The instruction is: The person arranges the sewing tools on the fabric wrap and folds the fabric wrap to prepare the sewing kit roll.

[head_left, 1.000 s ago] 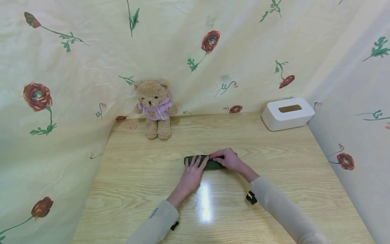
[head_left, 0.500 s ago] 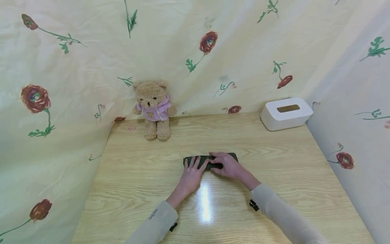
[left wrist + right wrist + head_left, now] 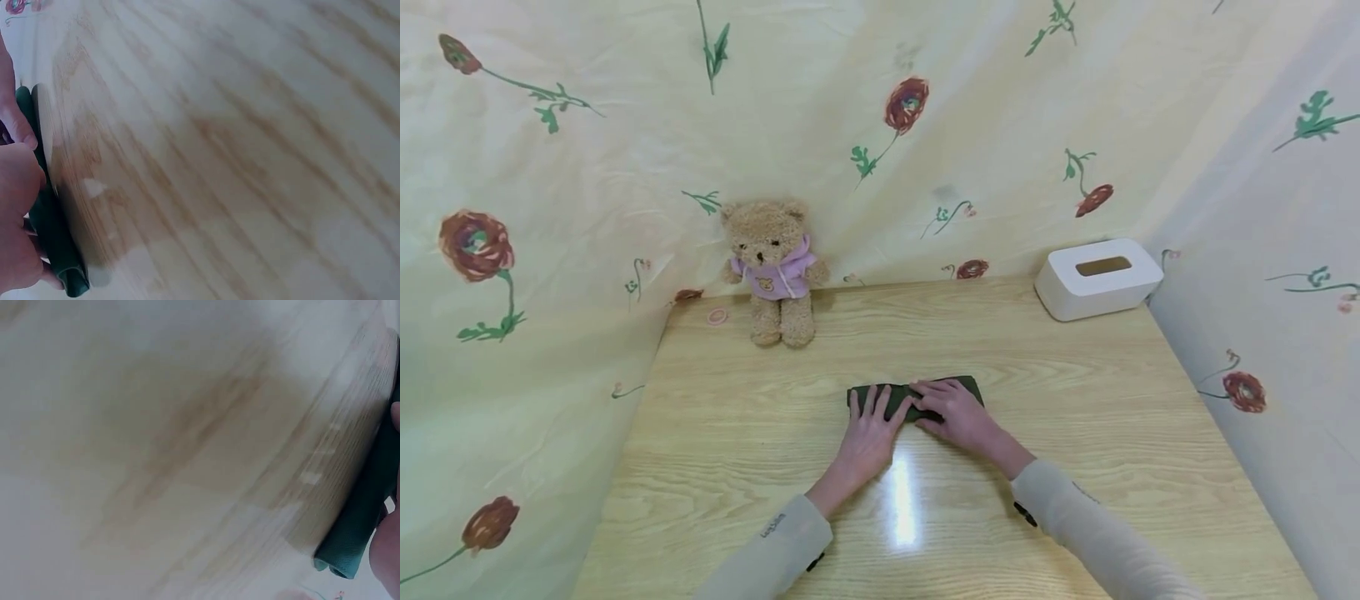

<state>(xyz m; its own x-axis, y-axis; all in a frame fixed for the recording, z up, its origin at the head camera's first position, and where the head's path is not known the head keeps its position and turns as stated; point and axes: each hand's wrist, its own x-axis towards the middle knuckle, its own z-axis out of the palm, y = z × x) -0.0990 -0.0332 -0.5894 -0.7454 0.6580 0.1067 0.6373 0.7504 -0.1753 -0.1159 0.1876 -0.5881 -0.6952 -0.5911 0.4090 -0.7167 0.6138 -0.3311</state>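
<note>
A dark green cloth (image 3: 966,389), folded into a long narrow roll, lies crosswise on the wooden table. My left hand (image 3: 869,429) rests on its left part with fingers spread and nearly straight. Close beside it, my right hand (image 3: 961,417) arches over the cloth right of its middle, bent fingers on top and thumb at the near edge. Seen from the left wrist, the rolled cloth (image 3: 57,240) shows an open, layered end. The right wrist view has the other end of the cloth (image 3: 344,550) with my right hand (image 3: 386,553) partly cut off beside it.
A teddy bear (image 3: 767,275) in a purple hoodie stands against the flowered backdrop, with a small pink ring (image 3: 717,317) on the table to its left. A white tissue box (image 3: 1097,287) stands at the back right. Wood-grain table (image 3: 700,467) surrounds the hands.
My right hand has shifted slightly and its fingers have spread from a pinch near the cloth's middle to lie over it, uncovering the right end. My left hand stays on the cloth.
</note>
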